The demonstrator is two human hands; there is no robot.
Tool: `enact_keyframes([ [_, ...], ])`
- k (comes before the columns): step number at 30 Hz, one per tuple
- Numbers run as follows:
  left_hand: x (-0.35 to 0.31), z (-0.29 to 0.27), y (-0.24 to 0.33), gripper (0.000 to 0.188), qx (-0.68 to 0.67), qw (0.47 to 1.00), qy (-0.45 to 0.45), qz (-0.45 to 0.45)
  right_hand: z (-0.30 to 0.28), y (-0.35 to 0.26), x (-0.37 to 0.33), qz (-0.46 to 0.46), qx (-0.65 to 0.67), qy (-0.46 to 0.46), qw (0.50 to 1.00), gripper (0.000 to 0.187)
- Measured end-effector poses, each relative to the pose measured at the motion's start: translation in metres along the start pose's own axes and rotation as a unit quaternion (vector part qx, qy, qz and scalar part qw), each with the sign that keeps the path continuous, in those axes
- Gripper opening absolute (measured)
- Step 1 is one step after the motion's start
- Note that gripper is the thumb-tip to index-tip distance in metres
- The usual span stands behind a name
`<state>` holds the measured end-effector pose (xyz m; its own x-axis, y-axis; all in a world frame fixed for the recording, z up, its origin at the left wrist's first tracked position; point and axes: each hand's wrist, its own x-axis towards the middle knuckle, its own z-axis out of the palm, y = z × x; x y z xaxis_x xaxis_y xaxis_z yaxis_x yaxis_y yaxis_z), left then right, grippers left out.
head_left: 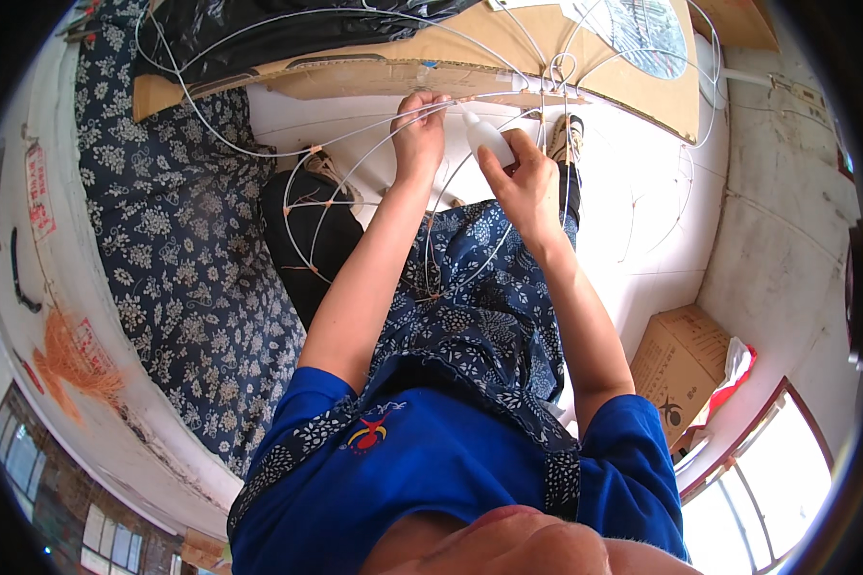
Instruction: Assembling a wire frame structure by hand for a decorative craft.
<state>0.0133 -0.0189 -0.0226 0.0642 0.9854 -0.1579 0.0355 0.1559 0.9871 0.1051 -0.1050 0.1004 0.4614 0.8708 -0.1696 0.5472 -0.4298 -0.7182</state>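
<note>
A large frame of thin white wires [314,150], bound at its joints with small brown ties, spreads over my lap and up to the table edge. My left hand [418,139] is closed, thumb and fingers pinching a wire of this frame near one joint. In my right hand [527,182] is a small white squeeze bottle [489,141] with a narrow nozzle. The bottle tilts up and left, its tip at the wire just right of my left fingertips. Whether the tip touches the wire, I cannot tell.
A cardboard-covered table [374,75] stands ahead, with black plastic sheeting [288,34] on it. Dark blue floral cloth [177,240] drapes at my left. A cardboard box [681,369] sits on the right by the wall. My patterned apron [479,326] lies under the wires.
</note>
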Motion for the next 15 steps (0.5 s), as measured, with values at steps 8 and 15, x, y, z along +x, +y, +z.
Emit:
enact_keyframes([
  [8, -0.0014, -0.0008, 0.0039, 0.012, -0.020, 1.000, -0.002, -0.019, -0.0028, -0.0015, -0.0010, 0.002, 0.000, -0.001, 1.000, 0.026],
  [15, -0.0023, -0.0010, 0.0050, 0.012, -0.025, 0.999, 0.000, -0.024, -0.0041, 0.0010, -0.0014, 0.011, 0.008, 0.007, 1.000, 0.026],
])
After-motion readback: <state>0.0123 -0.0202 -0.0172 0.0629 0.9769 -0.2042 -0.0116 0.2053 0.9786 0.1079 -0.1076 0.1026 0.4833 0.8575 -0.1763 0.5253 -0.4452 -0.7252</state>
